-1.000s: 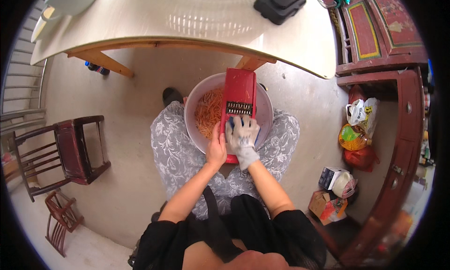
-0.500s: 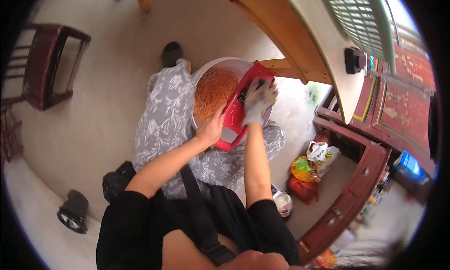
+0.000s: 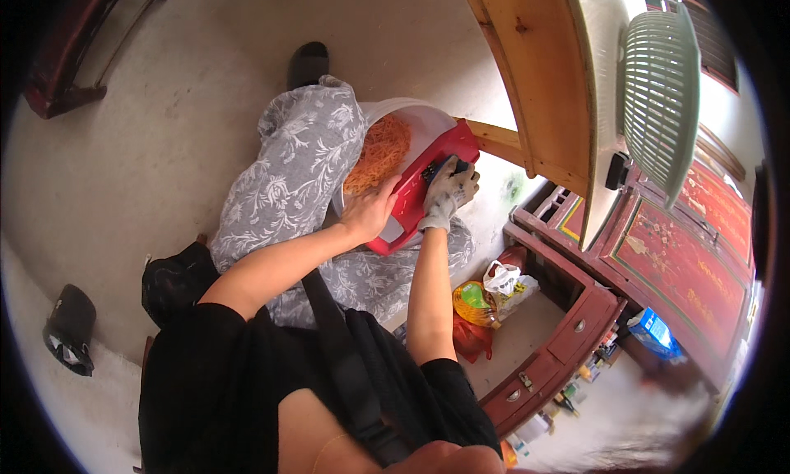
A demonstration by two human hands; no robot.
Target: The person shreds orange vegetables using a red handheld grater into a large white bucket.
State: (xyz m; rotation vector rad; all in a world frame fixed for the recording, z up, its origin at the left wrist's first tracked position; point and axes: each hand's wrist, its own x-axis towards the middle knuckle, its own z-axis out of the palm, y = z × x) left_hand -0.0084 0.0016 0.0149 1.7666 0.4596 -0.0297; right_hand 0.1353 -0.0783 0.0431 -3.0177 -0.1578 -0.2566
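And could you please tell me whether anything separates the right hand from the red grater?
Only the grey glove visibly does: the right hand is over the red grater, its palm side hidden.

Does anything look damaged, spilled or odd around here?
The red cabinet door at right has patchy, worn-looking paint. Oddly, only the right hand wears a glove; the left hand is bare. The heap of orange shreds sits inside the white tub, with no obvious spill.
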